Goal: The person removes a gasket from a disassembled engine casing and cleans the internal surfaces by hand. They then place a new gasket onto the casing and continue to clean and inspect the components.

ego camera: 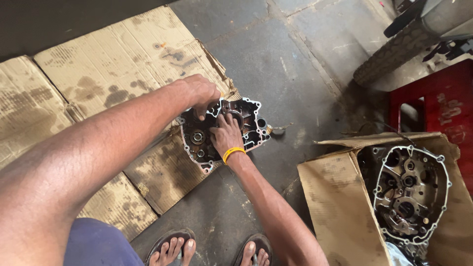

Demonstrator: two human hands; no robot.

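On oily cardboard point(123, 59) (flattened), both hands point(224, 135) rest, fingers bent, gripping nothing, inside the engine casing point(249, 120).

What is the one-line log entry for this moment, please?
left hand: on engine case half | right hand: inside it | case: on cardboard

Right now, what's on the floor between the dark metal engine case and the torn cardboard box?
Only bare grey stone floor lies between the dark metal engine case and the torn cardboard box, head view.
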